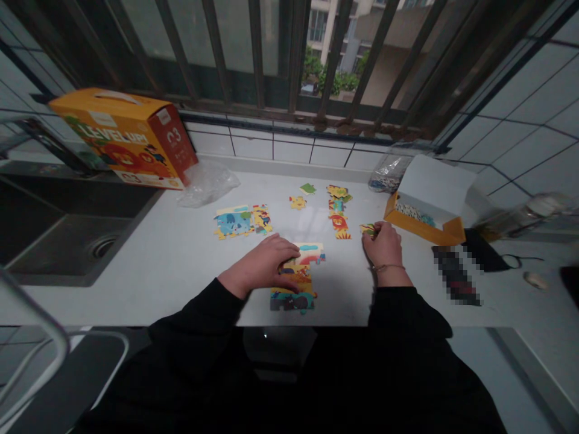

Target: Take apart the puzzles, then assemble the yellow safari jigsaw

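My left hand rests over the left side of a joined block of jigsaw pieces, thumb and fingers apart, covering part of it. To the right, my right hand has its fingers closed on a jigsaw puzzle piece with green, yellow and dark markings, at the counter surface. Between and beyond the hands stands a column of pieces with a red lion picture. A blue joined section lies at the left, and two loose pieces, one yellow and one green, lie farther back.
An orange puzzle box stands at the back left beside a clear plastic bag and the sink. At the right are an open orange-and-white box holding pieces, another clear bag, and a blurred-out dark object.
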### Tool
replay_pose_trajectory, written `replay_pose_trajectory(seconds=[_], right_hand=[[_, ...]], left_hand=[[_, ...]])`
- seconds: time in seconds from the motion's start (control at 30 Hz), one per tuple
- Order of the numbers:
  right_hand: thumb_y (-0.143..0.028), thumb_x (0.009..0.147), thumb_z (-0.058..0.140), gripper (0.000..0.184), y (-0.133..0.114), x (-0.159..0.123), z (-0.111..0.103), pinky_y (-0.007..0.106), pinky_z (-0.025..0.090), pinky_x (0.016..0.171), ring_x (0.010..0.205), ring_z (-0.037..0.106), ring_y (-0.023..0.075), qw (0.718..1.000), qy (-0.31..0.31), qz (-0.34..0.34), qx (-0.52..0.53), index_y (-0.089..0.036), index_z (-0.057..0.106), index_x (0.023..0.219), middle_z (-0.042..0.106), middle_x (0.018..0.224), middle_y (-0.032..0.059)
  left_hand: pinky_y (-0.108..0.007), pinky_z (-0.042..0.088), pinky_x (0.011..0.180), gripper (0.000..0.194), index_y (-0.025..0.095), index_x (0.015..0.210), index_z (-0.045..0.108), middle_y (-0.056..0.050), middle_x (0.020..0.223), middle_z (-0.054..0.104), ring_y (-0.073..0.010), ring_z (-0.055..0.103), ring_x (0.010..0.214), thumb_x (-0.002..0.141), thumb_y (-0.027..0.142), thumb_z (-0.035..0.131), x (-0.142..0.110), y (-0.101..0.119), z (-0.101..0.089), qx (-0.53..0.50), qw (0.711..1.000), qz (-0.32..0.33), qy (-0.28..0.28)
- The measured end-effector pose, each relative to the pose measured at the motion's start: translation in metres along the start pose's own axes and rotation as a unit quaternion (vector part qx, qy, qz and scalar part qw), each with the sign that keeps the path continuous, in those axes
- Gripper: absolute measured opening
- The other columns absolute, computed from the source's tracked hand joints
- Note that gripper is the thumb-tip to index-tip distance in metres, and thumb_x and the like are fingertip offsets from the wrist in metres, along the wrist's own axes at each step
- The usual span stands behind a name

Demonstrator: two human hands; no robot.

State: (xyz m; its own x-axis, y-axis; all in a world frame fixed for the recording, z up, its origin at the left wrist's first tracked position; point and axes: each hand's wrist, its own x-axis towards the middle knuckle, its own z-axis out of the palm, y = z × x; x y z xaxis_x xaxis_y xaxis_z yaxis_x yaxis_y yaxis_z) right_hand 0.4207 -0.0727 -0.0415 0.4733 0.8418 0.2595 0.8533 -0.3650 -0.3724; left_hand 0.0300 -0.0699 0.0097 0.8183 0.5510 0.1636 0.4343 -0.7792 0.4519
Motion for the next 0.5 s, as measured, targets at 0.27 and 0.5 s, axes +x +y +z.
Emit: replay_pose_trajectory(seconds=[0.27,0.5], right_hand=[[-0.031,0.085,0.072,0.074,0.001,0.001,-0.001,0.045,0.052,0.115,0.123,0.063,0.0332,0.994,0.012,-0.028,0.103,-0.008,0.059,0.154,0.061,0.138,0.0234],[-0.033,0.092,0.065,0.057,-0.005,0.0,-0.005,0.046,0.054,0.111,0.113,0.066,0.0311,0.99,0.032,-0.015,0.134,-0.011,0.072,0.144,0.065,0.127,0.0198]], left_hand=[[-0.062,0.03,0.135,0.077,0.031,0.148,0.071,-0.012,0.159,0.07,-0.035,0.063,0.149,0.081,0.056,0.099,0.001,-0.013,0.006,0.002,0.999,-0.05,-0.02],[-0.063,0.029,0.136,0.079,0.028,0.147,0.07,-0.014,0.162,0.067,-0.0346,0.06,0.153,0.078,0.051,0.103,0.015,-0.028,0.002,0.007,0.997,-0.07,-0.03]])
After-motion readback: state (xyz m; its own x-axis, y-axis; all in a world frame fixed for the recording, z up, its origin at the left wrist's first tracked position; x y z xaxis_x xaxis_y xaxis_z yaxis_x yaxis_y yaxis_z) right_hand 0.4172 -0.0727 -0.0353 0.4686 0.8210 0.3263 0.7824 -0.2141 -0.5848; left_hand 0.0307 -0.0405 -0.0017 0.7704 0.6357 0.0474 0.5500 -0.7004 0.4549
